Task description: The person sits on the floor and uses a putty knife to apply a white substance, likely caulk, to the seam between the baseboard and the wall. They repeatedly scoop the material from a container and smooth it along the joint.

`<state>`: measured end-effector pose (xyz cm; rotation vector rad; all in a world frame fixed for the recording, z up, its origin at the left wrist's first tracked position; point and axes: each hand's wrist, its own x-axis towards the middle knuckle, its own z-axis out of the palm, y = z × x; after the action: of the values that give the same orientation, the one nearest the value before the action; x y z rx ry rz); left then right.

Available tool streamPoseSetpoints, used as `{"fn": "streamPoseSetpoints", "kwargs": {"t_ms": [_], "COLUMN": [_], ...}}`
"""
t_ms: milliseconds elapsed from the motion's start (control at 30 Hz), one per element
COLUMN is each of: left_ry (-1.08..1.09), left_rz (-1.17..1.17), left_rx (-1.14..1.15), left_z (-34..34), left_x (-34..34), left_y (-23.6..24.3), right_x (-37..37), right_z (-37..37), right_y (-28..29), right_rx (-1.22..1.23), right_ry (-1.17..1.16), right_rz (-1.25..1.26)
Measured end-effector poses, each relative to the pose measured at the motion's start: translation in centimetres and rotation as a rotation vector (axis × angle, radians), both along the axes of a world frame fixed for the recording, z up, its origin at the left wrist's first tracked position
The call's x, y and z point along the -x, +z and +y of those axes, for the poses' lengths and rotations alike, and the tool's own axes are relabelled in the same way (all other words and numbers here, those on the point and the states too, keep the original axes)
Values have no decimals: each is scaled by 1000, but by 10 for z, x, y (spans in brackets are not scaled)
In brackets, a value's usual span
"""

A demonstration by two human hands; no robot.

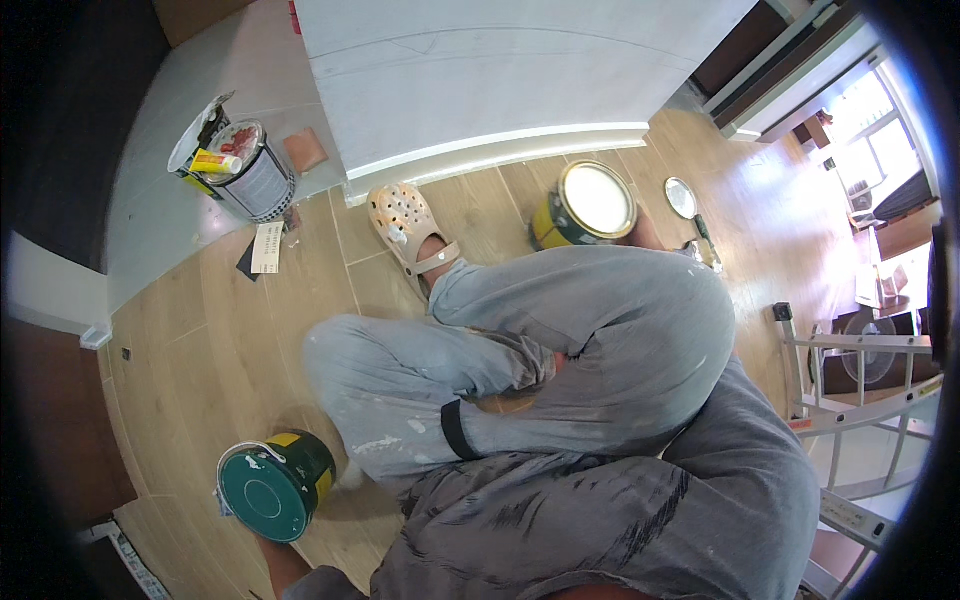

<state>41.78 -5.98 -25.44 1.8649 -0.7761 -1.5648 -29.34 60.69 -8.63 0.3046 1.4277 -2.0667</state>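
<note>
A lidded green paint can with a yellow band and a wire handle is at the lower left. My left hand reaches in behind its lid, and the can hides the fingers. Beyond my bent knee stands an open can of white paint, its outside dark green and yellow. My right hand is closed against this can's right side, partly covered by my grey trouser leg. A pale clog is on my foot, between the open can and the wall.
A used paint bucket with a yellow tube on top stands at the upper left. A paper tag lies nearby. A round lid and a paintbrush lie right of the open can. A metal ladder is at the right.
</note>
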Motion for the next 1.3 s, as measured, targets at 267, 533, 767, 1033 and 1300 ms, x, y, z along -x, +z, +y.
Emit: {"fn": "streamPoseSetpoints", "kwargs": {"t_ms": [267,533,767,1033,1300], "left_ry": [-135,-462,-863,-1010,-430], "left_rz": [59,333,769,576,-719], "left_rx": [239,696,748,684,778], "left_z": [-45,-53,154,150,-113], "left_x": [-22,152,345,358,-17], "left_y": [67,328,407,405,170], "right_x": [7,22,-43,-142,-71], "right_z": [-75,-122,-236,-348,-392], "right_y": [-2,71,279,286,225], "right_rx": [-71,-474,-152,115,-247], "right_ry": [144,384,1035,1057,853], "right_rz": [49,409,1213,887,1035]}}
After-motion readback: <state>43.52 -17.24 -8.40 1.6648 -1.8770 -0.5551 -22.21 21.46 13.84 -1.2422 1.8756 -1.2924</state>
